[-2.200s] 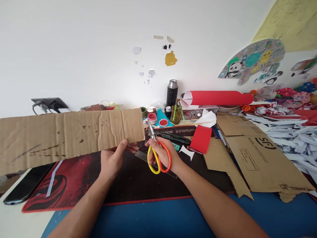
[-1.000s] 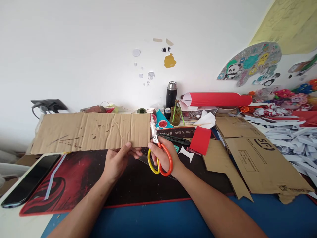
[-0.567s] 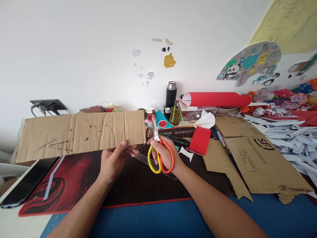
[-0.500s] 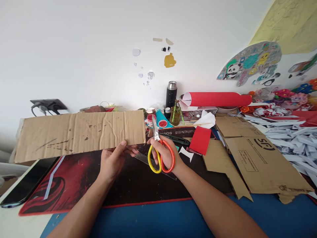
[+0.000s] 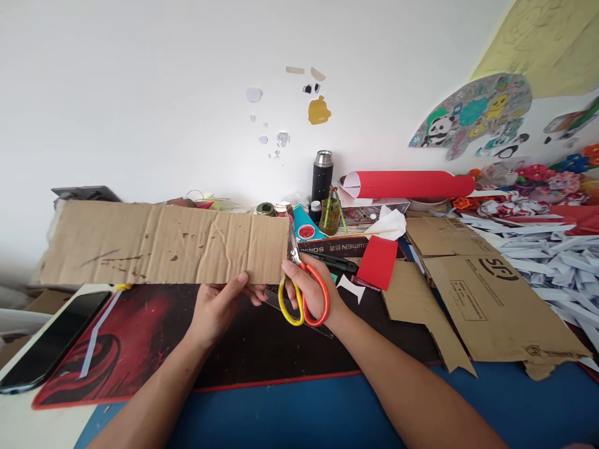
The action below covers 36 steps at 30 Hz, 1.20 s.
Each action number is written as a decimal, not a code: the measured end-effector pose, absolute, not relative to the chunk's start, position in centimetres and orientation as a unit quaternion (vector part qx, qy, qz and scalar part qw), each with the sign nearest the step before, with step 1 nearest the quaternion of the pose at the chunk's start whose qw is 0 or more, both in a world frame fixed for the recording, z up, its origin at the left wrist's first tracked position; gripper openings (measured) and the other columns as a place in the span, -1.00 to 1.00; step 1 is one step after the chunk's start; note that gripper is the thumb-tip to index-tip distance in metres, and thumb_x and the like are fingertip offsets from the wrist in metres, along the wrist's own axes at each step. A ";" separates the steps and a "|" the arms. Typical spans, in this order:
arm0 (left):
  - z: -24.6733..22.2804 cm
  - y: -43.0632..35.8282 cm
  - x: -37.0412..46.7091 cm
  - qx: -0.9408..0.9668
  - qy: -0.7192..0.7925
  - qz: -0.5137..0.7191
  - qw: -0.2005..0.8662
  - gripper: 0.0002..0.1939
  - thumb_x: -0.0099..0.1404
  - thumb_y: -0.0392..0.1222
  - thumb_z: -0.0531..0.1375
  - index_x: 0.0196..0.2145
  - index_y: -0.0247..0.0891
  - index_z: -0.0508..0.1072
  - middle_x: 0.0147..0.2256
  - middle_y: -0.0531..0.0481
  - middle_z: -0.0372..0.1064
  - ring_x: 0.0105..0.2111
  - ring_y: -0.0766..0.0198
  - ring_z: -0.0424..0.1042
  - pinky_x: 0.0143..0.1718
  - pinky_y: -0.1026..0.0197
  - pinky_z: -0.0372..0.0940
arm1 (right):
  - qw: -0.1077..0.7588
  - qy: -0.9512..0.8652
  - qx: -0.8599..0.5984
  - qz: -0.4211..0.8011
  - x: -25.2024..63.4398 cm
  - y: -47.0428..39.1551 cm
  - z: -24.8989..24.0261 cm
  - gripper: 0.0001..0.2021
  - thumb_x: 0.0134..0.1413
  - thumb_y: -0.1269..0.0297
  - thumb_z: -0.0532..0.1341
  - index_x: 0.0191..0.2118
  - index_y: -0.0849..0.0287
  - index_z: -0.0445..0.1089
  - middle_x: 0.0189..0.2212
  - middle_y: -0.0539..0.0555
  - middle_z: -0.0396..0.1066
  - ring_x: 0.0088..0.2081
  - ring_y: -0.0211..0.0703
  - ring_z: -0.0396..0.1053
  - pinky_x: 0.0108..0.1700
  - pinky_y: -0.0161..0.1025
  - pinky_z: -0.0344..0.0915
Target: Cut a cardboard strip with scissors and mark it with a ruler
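A long, creased strip of brown cardboard (image 5: 178, 246) with dark smears is held up above the desk mat. My left hand (image 5: 218, 312) grips its lower edge, thumb on the near face and fingers behind. My right hand (image 5: 316, 290) holds scissors (image 5: 324, 299) with one yellow and one red handle loop, blades pointing up. The blades stand at the strip's right end, partly behind its edge; whether they touch it I cannot tell. Beneath the hands a clear ruler (image 5: 322, 329) lies on the dark mat (image 5: 253, 362).
Cut cardboard pieces (image 5: 496, 305) lie to the right beside a heap of white paper strips (image 5: 561, 274). A red card (image 5: 378, 262), a box cutter (image 5: 334, 259) and a black flask (image 5: 322, 178) stand or lie behind my right hand. A phone (image 5: 56, 337) lies at left.
The cardboard strip has moved right and levelled out, its right end now reaching the scissor blades. My left hand has shifted slightly right with it. The right hand has hardly moved.
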<state>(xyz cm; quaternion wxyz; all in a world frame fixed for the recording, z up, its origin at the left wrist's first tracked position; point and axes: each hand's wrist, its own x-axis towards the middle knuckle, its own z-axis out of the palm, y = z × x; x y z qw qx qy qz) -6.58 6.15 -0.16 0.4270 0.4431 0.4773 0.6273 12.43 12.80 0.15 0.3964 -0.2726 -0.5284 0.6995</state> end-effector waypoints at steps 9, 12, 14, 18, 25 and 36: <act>-0.1 6.5 -6.8 0.423 0.446 0.640 0.461 -0.58 0.26 0.11 0.46 -0.49 -0.34 0.67 -0.55 -0.25 0.57 -0.60 0.10 0.56 -0.60 0.18 0.45 | 0.392 -0.516 -0.244 0.721 12.5 12.9 0.0 -0.49 0.22 -0.29 0.37 -0.31 0.10 0.35 -0.68 -0.15 0.34 -0.72 -0.31 0.25 -0.65 -0.37 0.18; 0.0 6.5 -6.9 0.423 0.438 0.643 0.465 -0.58 0.26 0.11 0.47 -0.49 -0.34 0.67 -0.56 -0.22 0.56 -0.59 0.12 0.57 -0.60 0.21 0.45 | 0.399 -0.507 -0.245 0.724 12.5 13.0 -0.2 -0.49 0.20 -0.28 0.39 -0.29 0.10 0.36 -0.68 -0.15 0.34 -0.73 -0.31 0.24 -0.66 -0.38 0.18; 0.0 6.4 -7.0 0.424 0.436 0.643 0.467 -0.58 0.26 0.10 0.47 -0.49 -0.35 0.68 -0.55 -0.22 0.57 -0.59 0.12 0.57 -0.59 0.21 0.45 | 0.400 -0.503 -0.247 0.725 12.4 13.1 -0.2 -0.49 0.18 -0.27 0.41 -0.30 0.11 0.36 -0.68 -0.16 0.34 -0.73 -0.32 0.24 -0.65 -0.38 0.19; 0.0 6.3 -7.1 0.427 0.435 0.640 0.468 -0.57 0.28 0.10 0.47 -0.48 -0.37 0.69 -0.53 -0.25 0.59 -0.57 0.11 0.59 -0.56 0.22 0.47 | 0.402 -0.502 -0.247 0.725 12.5 13.1 -0.4 -0.48 0.21 -0.29 0.39 -0.28 0.12 0.38 -0.69 -0.15 0.35 -0.73 -0.32 0.25 -0.67 -0.39 0.16; -0.3 6.4 -7.2 0.437 0.436 0.630 0.471 -0.59 0.28 0.10 0.49 -0.44 -0.35 0.70 -0.51 -0.25 0.61 -0.56 0.07 0.61 -0.55 0.20 0.50 | 0.406 -0.499 -0.230 0.730 12.5 13.0 -0.6 -0.46 0.23 -0.30 0.38 -0.33 0.11 0.33 -0.69 -0.14 0.35 -0.74 -0.33 0.25 -0.67 -0.40 0.14; -0.3 6.3 -7.1 0.440 0.432 0.633 0.468 -0.57 0.29 0.10 0.48 -0.44 -0.38 0.70 -0.50 -0.28 0.61 -0.55 0.08 0.62 -0.54 0.21 0.50 | 0.402 -0.501 -0.237 0.729 12.5 13.2 -0.4 -0.48 0.23 -0.28 0.38 -0.33 0.10 0.33 -0.69 -0.15 0.35 -0.74 -0.33 0.24 -0.67 -0.39 0.14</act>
